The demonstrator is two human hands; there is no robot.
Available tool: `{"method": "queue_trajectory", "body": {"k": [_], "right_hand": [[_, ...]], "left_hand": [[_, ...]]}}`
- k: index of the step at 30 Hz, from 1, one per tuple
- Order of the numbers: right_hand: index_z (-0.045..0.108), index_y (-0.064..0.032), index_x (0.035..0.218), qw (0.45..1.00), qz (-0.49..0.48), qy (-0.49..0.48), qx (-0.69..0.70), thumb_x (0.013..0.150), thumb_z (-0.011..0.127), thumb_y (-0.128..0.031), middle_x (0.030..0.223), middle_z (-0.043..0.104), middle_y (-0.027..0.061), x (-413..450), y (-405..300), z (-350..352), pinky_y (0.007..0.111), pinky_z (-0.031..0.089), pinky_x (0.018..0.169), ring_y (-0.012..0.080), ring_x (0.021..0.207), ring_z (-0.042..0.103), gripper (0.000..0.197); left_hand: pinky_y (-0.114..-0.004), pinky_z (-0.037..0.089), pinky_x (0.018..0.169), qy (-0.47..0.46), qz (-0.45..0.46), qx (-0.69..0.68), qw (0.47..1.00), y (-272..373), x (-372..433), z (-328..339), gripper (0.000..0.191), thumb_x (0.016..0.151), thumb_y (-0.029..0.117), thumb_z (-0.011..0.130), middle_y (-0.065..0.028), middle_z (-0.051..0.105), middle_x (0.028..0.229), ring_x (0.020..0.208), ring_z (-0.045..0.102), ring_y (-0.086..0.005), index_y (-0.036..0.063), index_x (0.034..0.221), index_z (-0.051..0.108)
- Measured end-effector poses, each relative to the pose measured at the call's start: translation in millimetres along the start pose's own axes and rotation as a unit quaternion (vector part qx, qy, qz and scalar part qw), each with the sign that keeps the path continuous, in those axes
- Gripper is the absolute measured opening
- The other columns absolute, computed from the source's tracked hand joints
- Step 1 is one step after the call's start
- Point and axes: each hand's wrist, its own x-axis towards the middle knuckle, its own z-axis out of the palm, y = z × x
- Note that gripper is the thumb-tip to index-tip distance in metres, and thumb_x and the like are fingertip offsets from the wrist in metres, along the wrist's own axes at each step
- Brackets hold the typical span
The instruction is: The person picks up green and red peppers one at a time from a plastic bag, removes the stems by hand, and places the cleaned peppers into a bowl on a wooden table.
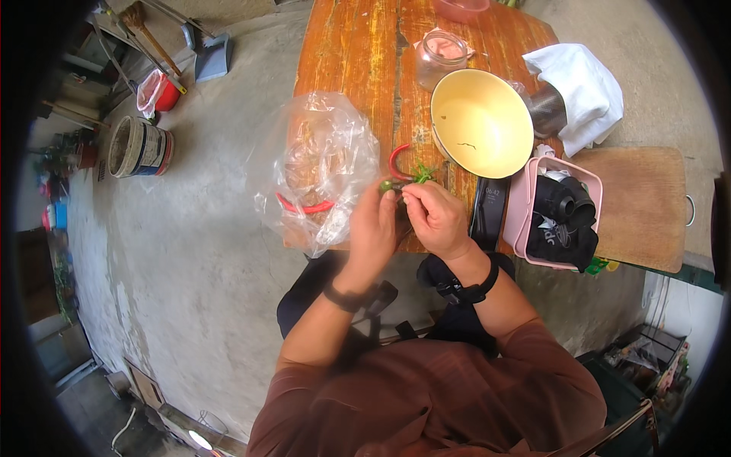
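My left hand (374, 214) is at the table's near edge, with thumb and fingers pinched on a small green plant piece (386, 185). Close beside it, the thumb and forefinger of my right hand (435, 218) are drawn together. A leafy green sprig (423, 173) shows just past the right knuckles, its lower end hidden by the fingers. Behind both hands lies a slender curved red item (395, 161); its other end is hidden. To the left a crumpled clear plastic bag (325, 148) lies spread, with a second curved red item (305, 207) in or under it.
Beyond my right hand is a cream enamel bowl (485, 123) with dark specks, beside a glass jar (437, 65). A phone (490, 211), a pink basket (522, 214) with dark items and a wooden cutting board (639, 205) are at right. A bucket (140, 147) stands on the floor.
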Motion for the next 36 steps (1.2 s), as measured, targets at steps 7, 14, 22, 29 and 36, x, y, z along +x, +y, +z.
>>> {"method": "queue_trajectory", "body": {"k": [7, 14, 22, 29, 36], "right_hand": [[0.071, 0.0016, 0.102, 1.0, -0.02, 0.004, -0.013, 0.09, 0.072, 0.005, 0.086, 0.07, 0.016, 1, 0, 0, 0.036, 0.054, 0.064, 0.0299, 0.072, 0.068, 0.012], [0.071, 0.0009, 0.101, 1.0, -0.019, 0.004, -0.007, 0.089, 0.072, 0.005, 0.084, 0.069, 0.015, 1, -1, 1, 0.036, 0.053, 0.061, 0.0294, 0.068, 0.067, 0.012], [0.07, 0.0008, 0.1, 1.0, -0.019, 0.01, -0.009, 0.089, 0.072, 0.005, 0.082, 0.068, 0.015, 1, -1, 2, 0.036, 0.052, 0.06, 0.0295, 0.067, 0.067, 0.011], [0.07, 0.0007, 0.099, 1.0, -0.021, 0.011, -0.018, 0.09, 0.072, 0.004, 0.084, 0.07, 0.0152, -1, 0, 2, 0.036, 0.053, 0.061, 0.0306, 0.069, 0.068, 0.01], [0.07, 0.001, 0.098, 1.0, -0.014, 0.0, -0.018, 0.091, 0.071, 0.002, 0.086, 0.071, 0.0159, -2, -1, 3, 0.038, 0.055, 0.063, 0.0325, 0.072, 0.07, 0.008]], "left_hand": [[-0.025, 0.051, 0.082, 0.029, 0.018, 0.029, 0.999, -3, 0, 1, 0.026, 0.11, 0.01, 0.054, -0.0029, 0.067, 0.101, 0.093, 0.06, -0.0084, -0.0015, 0.132, 0.062], [-0.027, 0.052, 0.084, 0.033, 0.019, 0.033, 0.999, -4, 0, 1, 0.025, 0.11, 0.01, 0.055, -0.0045, 0.069, 0.103, 0.094, 0.061, -0.0095, -0.0021, 0.131, 0.062], [-0.029, 0.053, 0.084, 0.043, 0.025, 0.068, 0.996, -5, 0, 1, 0.025, 0.108, 0.01, 0.058, -0.0078, 0.071, 0.102, 0.093, 0.064, -0.0122, -0.0034, 0.129, 0.063], [-0.034, 0.054, 0.087, 0.061, 0.052, 0.125, 0.989, 2, 0, 0, 0.029, 0.105, 0.013, 0.064, -0.0151, 0.072, 0.106, 0.095, 0.068, -0.0212, -0.0029, 0.13, 0.065], [-0.036, 0.055, 0.086, 0.076, 0.08, 0.165, 0.98, -2, -2, 2, 0.03, 0.104, 0.013, 0.065, -0.0181, 0.071, 0.106, 0.095, 0.07, -0.0267, -0.0025, 0.13, 0.065]]}}
